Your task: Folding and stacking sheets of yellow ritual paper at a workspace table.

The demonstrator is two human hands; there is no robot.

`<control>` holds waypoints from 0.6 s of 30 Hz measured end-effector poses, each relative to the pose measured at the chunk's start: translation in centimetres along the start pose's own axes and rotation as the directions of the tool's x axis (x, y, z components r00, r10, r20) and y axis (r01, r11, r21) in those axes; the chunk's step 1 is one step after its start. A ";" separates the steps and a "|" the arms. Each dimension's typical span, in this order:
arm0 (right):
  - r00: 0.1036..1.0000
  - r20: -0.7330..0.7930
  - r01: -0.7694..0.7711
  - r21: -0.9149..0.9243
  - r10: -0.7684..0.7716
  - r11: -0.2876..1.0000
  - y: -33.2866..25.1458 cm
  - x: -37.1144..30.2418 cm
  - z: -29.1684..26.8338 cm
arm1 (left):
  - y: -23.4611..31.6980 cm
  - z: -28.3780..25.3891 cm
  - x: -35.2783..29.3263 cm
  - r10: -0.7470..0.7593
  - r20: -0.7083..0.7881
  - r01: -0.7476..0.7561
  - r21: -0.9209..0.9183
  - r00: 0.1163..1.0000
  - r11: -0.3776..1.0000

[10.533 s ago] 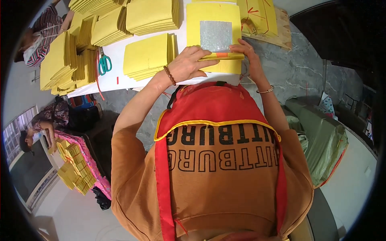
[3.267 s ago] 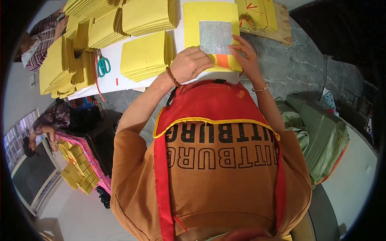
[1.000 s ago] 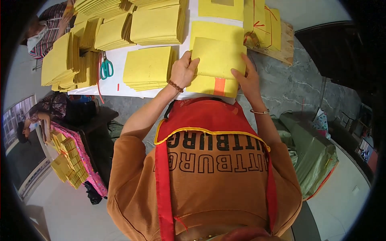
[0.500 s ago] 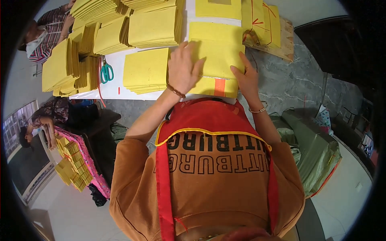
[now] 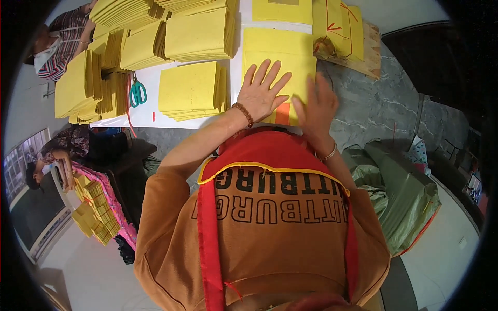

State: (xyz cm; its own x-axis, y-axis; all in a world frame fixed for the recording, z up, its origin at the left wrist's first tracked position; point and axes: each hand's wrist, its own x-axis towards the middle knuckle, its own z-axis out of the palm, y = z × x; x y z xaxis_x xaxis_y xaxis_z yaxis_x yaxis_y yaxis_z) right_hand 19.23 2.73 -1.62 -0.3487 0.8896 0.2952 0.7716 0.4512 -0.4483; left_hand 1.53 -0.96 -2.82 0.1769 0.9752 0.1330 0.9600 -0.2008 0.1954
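A flat yellow paper piece (image 5: 280,46) lies in front of me at the table's right part, with an orange strip (image 5: 282,114) near its front edge. My left hand (image 5: 263,93) rests palm down on this paper, its fingers spread. At the paper's right edge is my right hand (image 5: 317,106), blurred by motion, the thumb apart from the raised fingers. Nothing shows in its grasp. To the left of my left hand sits a small stack of folded yellow paper (image 5: 189,88).
Larger yellow paper stacks (image 5: 197,33) fill the back left. Teal-handled scissors (image 5: 137,93) lie left of the small stack. Yellow bundles with red ties (image 5: 332,23) sit on a wooden board (image 5: 371,52) at the back right. Green wrapped bales (image 5: 399,192) stand right; two people work left.
My left hand has moved right, away from the small stack and onto the middle of the yellow paper, fingers spreading. My right hand has shifted slightly toward me.
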 end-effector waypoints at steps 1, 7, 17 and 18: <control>0.979 0.132 0.160 -0.037 -0.153 0.986 0.4 -0.8 0.4 | -0.1 0.0 0.1 -0.002 0.003 0.002 0.001 1.000 1.000; 0.917 0.287 0.297 -0.025 -0.277 0.955 0.9 -1.6 0.9 | -1.0 -0.8 -0.1 0.098 -0.030 -0.099 -0.017 0.995 0.995; 0.940 0.334 -0.301 0.705 0.073 0.642 2.7 2.4 -0.7 | 2.2 0.3 0.5 0.135 -0.195 -0.069 0.313 0.971 0.947; 0.958 0.266 -0.272 0.725 0.108 0.633 2.6 2.9 -0.9 | 2.3 -0.2 0.8 0.079 -0.174 -0.050 0.164 0.982 0.985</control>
State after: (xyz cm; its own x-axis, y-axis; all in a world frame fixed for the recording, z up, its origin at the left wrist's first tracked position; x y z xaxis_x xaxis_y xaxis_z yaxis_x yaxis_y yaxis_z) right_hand 20.65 6.40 -1.16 -0.3917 0.9201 0.0101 0.1981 0.0951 -0.9756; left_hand 3.82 -0.68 -2.12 0.2119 0.9252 0.3147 0.9724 -0.2316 0.0262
